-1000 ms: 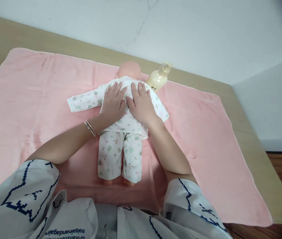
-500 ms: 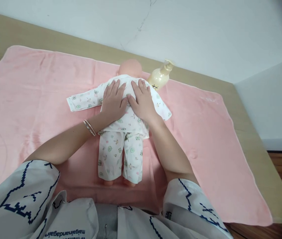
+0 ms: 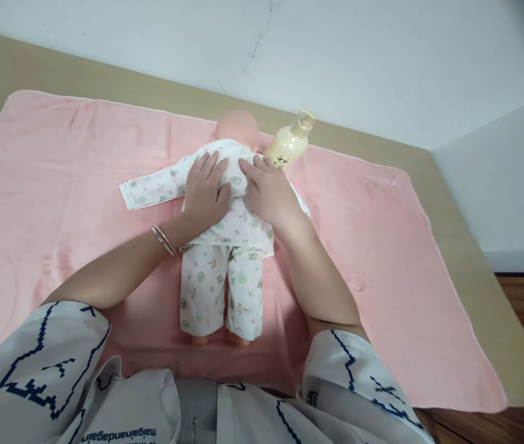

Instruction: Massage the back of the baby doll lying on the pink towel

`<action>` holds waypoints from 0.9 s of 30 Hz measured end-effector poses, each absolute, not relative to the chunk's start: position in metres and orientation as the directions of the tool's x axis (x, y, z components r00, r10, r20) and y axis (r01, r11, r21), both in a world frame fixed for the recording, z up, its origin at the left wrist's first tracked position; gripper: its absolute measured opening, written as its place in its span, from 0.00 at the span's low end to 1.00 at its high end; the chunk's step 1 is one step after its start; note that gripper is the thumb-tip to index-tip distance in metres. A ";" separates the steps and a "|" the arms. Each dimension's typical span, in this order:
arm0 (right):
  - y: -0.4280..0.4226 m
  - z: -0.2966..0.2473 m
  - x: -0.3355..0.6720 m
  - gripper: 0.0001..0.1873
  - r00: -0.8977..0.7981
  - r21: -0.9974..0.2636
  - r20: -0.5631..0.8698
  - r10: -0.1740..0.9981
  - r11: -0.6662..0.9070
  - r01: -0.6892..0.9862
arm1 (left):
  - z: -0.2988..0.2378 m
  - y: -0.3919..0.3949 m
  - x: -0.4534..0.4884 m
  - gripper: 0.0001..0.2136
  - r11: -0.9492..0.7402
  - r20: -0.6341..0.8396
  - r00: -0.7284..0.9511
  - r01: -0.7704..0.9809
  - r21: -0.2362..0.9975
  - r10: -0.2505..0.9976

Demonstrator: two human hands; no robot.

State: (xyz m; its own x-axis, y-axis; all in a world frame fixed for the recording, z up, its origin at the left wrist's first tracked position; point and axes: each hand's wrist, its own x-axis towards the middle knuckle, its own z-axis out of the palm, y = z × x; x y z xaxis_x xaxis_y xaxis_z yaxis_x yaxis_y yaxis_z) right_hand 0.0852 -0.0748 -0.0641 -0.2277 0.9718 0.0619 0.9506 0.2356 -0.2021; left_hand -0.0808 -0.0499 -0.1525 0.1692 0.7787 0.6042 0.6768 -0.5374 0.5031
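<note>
One wooden worktop [image 3: 58,74], one pink blanket [image 3: 58,185] spread over it. One doll [image 3: 225,271] in printed pyjamas, lying mid-blanket, long axis near to far, head toward the wall, feet toward the person. One cream pump bottle [image 3: 285,145] just beside its head, label unreadable; left hand [image 3: 204,191] and right hand [image 3: 269,191] both flat and spread on its torso, gripping nothing.

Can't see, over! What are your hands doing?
Left hand, right hand flat on doll. Doll lies on pink towel. Bottle beside its head.
</note>
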 end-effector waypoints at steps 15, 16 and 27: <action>-0.079 -0.074 0.059 0.31 -0.295 -0.244 0.177 0.939 0.333 0.911 | -0.158 -0.049 -0.083 0.38 -0.506 0.579 0.091 0.607 0.612 0.810; -0.079 -0.073 0.060 0.32 -0.282 -0.249 0.199 0.938 0.327 0.912 | -0.158 -0.049 -0.083 0.37 -0.517 0.585 0.095 0.596 0.615 0.806; -0.078 -0.074 0.068 0.31 -0.410 -0.222 0.223 0.884 0.456 0.862 | -0.157 -0.049 -0.085 0.30 -0.576 0.636 0.121 0.576 0.581 0.762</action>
State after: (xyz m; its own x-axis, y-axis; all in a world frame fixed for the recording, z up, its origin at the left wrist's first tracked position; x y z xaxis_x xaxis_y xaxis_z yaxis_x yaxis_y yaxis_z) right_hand 0.0684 -0.0776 -0.0737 -0.4105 0.8842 0.2231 0.8616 0.4562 -0.2224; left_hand -0.0852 -0.0485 -0.1572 0.1213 0.7625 0.6355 0.5757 -0.5756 0.5807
